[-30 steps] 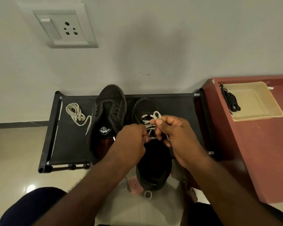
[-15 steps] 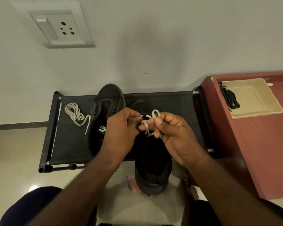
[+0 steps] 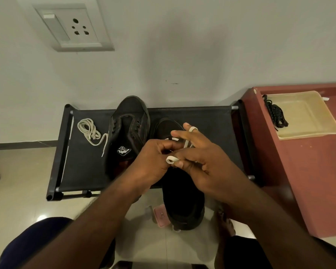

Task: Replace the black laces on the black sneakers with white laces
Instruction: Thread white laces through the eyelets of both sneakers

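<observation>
Your left hand (image 3: pixel 153 160) and right hand (image 3: pixel 202 164) meet over the right-hand sneaker (image 3: pixel 182 202), which lies with its toe on the black rack (image 3: pixel 206 117) and its heel hanging over the near edge. The left hand's fingers are curled in, pinching the white lace (image 3: pixel 171 159) where a small loop sticks out between the two hands. The right hand's fingers are half spread, with another loop of the same lace wound round a far fingertip; which right-hand finger holds the small loop you cannot tell. The left-hand sneaker (image 3: pixel 128 129) sits on the rack just beside it with bare eyelets; the spare white lace (image 3: pixel 89 129) lies coiled at the rack's left end, apart from that shoe. To the right, black laces (image 3: pixel 275 115) lie bunched at the left side of a beige tray (image 3: pixel 310 121) on a red table (image 3: pixel 318 181); a wall socket (image 3: pixel 74 28) is at far left.
</observation>
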The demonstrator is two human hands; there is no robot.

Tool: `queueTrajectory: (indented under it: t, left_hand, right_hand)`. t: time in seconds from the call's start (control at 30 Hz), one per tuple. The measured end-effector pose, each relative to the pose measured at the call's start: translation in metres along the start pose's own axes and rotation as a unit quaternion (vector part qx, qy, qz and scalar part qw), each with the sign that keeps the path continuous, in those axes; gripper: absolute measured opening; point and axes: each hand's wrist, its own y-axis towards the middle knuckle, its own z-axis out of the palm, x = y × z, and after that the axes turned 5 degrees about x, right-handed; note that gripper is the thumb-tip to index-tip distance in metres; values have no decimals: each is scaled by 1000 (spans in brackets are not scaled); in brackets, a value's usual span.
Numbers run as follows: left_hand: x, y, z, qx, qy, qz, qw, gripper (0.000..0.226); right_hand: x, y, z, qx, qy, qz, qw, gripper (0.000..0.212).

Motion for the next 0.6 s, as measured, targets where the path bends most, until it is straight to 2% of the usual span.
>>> queueTrajectory:
  t: [0.07, 0.13, 0.23, 0.3, 0.37, 0.43, 0.47, 0.53, 0.6]
  left_hand:
    - [1, 2, 1, 3, 25, -3, 1000, 11]
    - [0, 3, 2, -25, 47, -6, 999, 10]
    - [-2, 1, 1, -42, 63, -24, 997, 11]
    - [-5, -2, -1, -23, 39, -36, 998, 10]
    - [-9, -6, -3, -19, 46, -33, 998, 9]
    - [-10, -10, -3, -40, 143, -1, 989, 14]
    - [-10, -11, -1, -59, 201, 24, 977, 15]
    - [-9, -14, 2, -103, 277, 68, 953, 17]
    - [-7, -13, 4, -131, 306, 95, 938, 17]
  right_hand:
    - [0, -2, -5, 4, -25, 3, 1000, 28]
    - [-3, -2, -10, -28, -23, 23, 999, 28]
    - [-4, 0, -16, -82, 79, 113, 987, 17]
    - [-2, 3, -13, -92, 234, 185, 950, 17]
    - [0, 5, -8, -118, 360, 234, 895, 18]
    - [-2, 8, -5, -147, 407, 256, 865, 18]
    - [-2, 9, -5, -151, 397, 260, 867, 15]
    - [-1, 9, -7, -126, 307, 251, 910, 4]
    - [1, 6, -8, -76, 186, 223, 954, 12]
